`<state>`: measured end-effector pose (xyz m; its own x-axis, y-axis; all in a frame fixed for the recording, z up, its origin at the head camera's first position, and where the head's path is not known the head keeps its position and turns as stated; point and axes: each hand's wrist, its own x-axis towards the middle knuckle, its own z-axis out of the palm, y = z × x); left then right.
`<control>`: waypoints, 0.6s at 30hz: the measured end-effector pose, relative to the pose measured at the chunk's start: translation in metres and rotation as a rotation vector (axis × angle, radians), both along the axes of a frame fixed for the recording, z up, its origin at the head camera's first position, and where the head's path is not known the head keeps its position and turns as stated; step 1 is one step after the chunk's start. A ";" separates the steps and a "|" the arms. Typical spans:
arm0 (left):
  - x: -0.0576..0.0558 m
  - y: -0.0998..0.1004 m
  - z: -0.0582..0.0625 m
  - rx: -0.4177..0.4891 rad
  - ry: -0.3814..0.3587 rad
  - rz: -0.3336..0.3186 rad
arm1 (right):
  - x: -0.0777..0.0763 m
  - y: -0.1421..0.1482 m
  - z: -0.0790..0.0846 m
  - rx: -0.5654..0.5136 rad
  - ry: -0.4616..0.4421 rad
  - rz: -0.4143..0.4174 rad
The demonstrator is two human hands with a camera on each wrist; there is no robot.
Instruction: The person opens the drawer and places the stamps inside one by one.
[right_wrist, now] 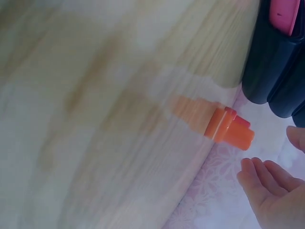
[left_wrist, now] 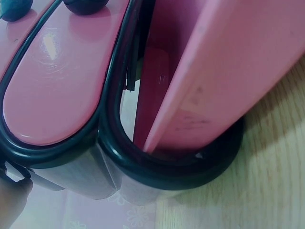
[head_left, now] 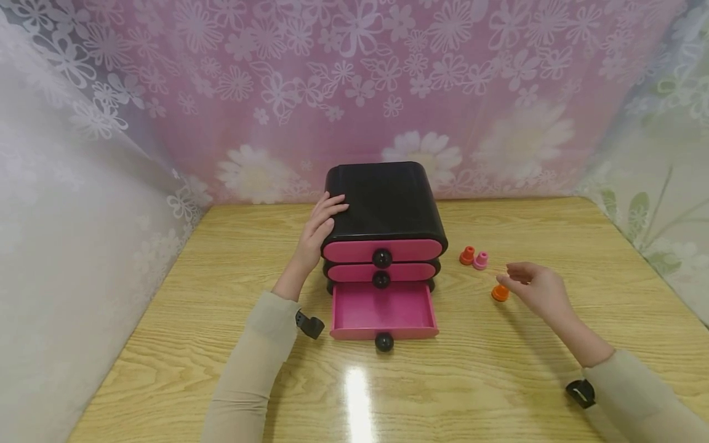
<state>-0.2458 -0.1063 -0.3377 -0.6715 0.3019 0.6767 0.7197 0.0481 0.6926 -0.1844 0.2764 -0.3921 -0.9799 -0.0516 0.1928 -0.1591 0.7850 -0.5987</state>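
A black mini drawer cabinet (head_left: 388,200) with pink drawer fronts stands mid-table. Its bottom drawer (head_left: 382,307) is pulled out and shows a bare pink inside; the two upper drawers are closed. My left hand (head_left: 318,231) rests on the cabinet's left top edge, fingers extended over it. To the right, my right hand (head_left: 540,292) is beside a small orange stepped plastic piece (head_left: 500,294), thumb and fingers apart. The right wrist view shows a gap between the fingertips (right_wrist: 248,164) and the orange piece, which stands on the table.
Just behind the orange piece, a red piece (head_left: 468,255) and a pink piece (head_left: 480,261) of similar shape stand side by side. The wood-grain table (head_left: 432,394) ends at a flowered pink curtain (head_left: 310,111). Black straps (head_left: 310,325) hang at both wrists.
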 end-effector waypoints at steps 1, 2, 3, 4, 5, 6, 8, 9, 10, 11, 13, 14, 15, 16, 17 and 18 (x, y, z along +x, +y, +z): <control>-0.001 0.000 -0.001 0.001 0.001 -0.001 | -0.001 0.001 -0.001 0.009 -0.012 0.005; -0.002 0.000 -0.002 0.002 0.002 -0.002 | -0.001 0.002 -0.001 0.016 -0.026 0.010; -0.002 -0.001 -0.002 0.003 0.002 -0.002 | -0.002 0.002 -0.002 0.025 -0.041 0.014; -0.003 -0.001 -0.003 0.004 0.002 -0.003 | -0.003 0.003 -0.002 0.030 -0.057 0.018; -0.003 -0.001 -0.003 0.005 0.001 -0.004 | -0.003 0.004 -0.003 0.035 -0.071 0.023; -0.003 0.000 -0.003 0.005 0.000 -0.004 | -0.004 0.005 -0.004 0.042 -0.083 0.028; -0.002 0.000 -0.002 0.004 -0.001 -0.004 | -0.006 0.006 -0.006 0.053 -0.098 0.037; -0.002 -0.001 -0.002 0.005 -0.003 -0.004 | -0.007 0.007 -0.006 0.058 -0.107 0.040; -0.002 -0.001 -0.003 0.004 -0.004 -0.003 | -0.007 0.007 -0.007 0.062 -0.115 0.044; -0.002 -0.001 -0.002 0.001 -0.006 -0.003 | -0.007 0.008 -0.008 0.066 -0.121 0.046; -0.001 -0.001 -0.002 -0.006 -0.009 0.000 | -0.008 0.009 -0.009 0.070 -0.139 0.049; -0.001 -0.001 -0.002 -0.009 -0.011 0.000 | -0.008 0.009 -0.009 0.070 -0.149 0.051; 0.000 -0.001 -0.001 -0.011 -0.012 0.000 | -0.008 0.009 -0.010 0.071 -0.159 0.053; 0.000 -0.001 0.000 -0.013 -0.011 0.000 | -0.009 0.010 -0.010 0.073 -0.161 0.055; 0.000 0.000 0.000 -0.013 -0.010 -0.001 | -0.009 0.010 -0.010 0.072 -0.164 0.056; -0.001 -0.001 -0.001 -0.011 -0.007 -0.002 | -0.009 0.010 -0.011 0.071 -0.167 0.058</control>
